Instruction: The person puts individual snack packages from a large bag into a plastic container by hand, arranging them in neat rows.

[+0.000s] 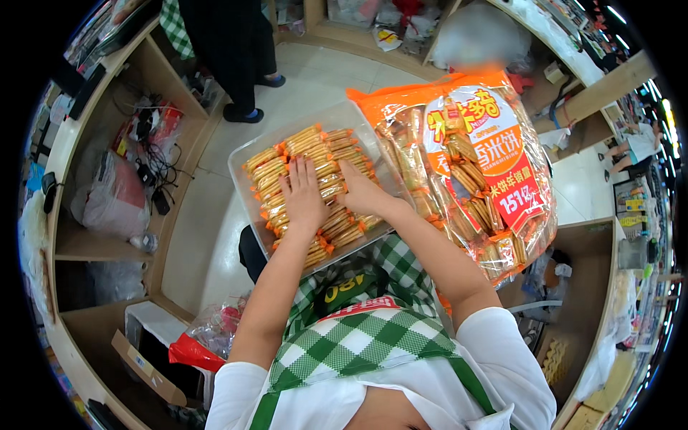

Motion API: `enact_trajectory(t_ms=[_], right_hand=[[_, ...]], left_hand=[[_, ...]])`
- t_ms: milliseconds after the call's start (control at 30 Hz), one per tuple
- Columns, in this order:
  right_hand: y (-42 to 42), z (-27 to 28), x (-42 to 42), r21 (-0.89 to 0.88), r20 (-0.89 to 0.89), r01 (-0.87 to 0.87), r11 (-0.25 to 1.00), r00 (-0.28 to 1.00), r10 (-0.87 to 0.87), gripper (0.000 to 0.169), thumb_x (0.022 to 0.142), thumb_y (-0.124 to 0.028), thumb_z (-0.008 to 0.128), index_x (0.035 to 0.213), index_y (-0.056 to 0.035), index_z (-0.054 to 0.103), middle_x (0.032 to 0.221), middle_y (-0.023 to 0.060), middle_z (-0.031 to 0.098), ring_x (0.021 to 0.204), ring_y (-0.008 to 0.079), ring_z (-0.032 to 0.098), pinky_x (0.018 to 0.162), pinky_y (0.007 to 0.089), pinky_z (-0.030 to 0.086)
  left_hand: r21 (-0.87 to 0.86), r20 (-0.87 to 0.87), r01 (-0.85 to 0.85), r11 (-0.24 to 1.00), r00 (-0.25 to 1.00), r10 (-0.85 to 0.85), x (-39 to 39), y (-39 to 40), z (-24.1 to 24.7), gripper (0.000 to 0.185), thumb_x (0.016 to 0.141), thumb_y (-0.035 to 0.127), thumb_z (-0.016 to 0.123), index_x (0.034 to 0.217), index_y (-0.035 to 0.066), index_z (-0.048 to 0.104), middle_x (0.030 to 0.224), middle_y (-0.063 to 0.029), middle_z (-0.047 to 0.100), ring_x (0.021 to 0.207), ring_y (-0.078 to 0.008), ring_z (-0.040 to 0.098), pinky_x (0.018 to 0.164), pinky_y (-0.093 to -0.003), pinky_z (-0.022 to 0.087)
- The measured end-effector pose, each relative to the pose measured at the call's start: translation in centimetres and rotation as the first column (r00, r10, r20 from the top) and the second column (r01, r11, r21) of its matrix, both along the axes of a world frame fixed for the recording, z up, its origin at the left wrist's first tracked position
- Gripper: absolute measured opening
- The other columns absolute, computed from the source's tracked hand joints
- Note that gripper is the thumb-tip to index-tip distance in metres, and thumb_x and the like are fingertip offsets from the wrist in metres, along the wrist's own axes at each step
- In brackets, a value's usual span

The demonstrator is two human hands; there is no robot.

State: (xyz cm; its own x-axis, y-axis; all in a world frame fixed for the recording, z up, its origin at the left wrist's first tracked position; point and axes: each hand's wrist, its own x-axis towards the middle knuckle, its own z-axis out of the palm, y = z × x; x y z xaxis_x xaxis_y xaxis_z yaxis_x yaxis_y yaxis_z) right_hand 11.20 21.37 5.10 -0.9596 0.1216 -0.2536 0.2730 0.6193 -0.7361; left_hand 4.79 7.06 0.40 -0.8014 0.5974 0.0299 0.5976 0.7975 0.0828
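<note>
A clear plastic bin (242, 199) lies tilted over my lap, holding rows of individually wrapped rice crackers (271, 185) with orange wrapper ends. My left hand (305, 191) rests flat on the packets near the middle, fingers slightly apart. My right hand (363, 188) lies at the right part of the rows, thumb and fingers spread against the packets; whether it grips one is hard to tell. Against the bin's right side leans a large orange and clear plastic bag (521, 134) of the same crackers, with a torn-looking gap at its front showing loose packets (467, 172).
Wooden shelving (102, 250) curves around on the left, with tangled black cables (156, 156) and plastic bags. A person in black trousers (231, 48) stands beyond the bin. At lower left are a red and clear bag (201, 355) and an opened cardboard flap (145, 371).
</note>
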Motion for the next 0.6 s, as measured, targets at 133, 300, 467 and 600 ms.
enact_trajectory(t_ms=[133,300,467,600], right_hand=[[3.0,7.2,4.5,0.032,-0.437,0.039,0.999,0.899,-0.021,0.051,0.084,-0.005,0.061,0.132,-0.0003,0.048,0.135,0.0189,0.05,0.125,0.0284,0.049,0.103,0.0342,0.041],[11.8,9.5,10.0,0.253,-0.295,0.564,0.786,0.819,-0.493,0.017,0.081,0.001,0.057,0.095,0.0057,0.064,0.098,0.0202,0.068,0.09,0.0318,0.066,0.079,0.0367,0.052],[14.8,3.3,14.1,0.815,-0.35,0.396,0.423,0.918,-0.185,0.028,0.076,0.001,0.057,0.104,0.0023,0.054,0.099,0.0187,0.055,0.097,0.0353,0.055,0.083,0.0413,0.049],[15.3,2.1,13.3,0.823,-0.356,0.473,0.314,0.86,-0.365,0.034,0.075,-0.005,0.062,0.106,-0.0004,0.05,0.1,0.0168,0.053,0.1,0.035,0.053,0.084,0.0408,0.048]], left_hand=[[0.081,0.047,0.024,0.996,0.999,-0.028,0.0,-0.3,0.5,0.105,0.071,0.048,0.072,0.148,0.002,0.019,0.155,-0.0184,0.017,0.145,-0.0328,0.012,0.113,-0.0558,0.012],[0.105,0.076,0.02,0.994,0.997,-0.028,0.5,-0.7,0.5,0.101,0.074,0.049,0.071,0.15,0.009,0.018,0.156,-0.0192,0.015,0.145,-0.0346,0.009,0.113,-0.0573,0.01],[0.125,0.067,0.026,0.992,0.997,-0.034,0.4,-0.4,0.2,0.098,0.072,0.05,0.073,0.149,0.014,0.025,0.155,-0.0178,0.019,0.145,-0.0331,0.013,0.113,-0.0582,0.011],[0.151,0.053,0.032,0.988,0.998,-0.04,0.3,-0.6,-0.2,0.098,0.071,0.049,0.074,0.149,0.013,0.026,0.155,-0.0176,0.019,0.145,-0.0331,0.013,0.113,-0.0586,0.012]])
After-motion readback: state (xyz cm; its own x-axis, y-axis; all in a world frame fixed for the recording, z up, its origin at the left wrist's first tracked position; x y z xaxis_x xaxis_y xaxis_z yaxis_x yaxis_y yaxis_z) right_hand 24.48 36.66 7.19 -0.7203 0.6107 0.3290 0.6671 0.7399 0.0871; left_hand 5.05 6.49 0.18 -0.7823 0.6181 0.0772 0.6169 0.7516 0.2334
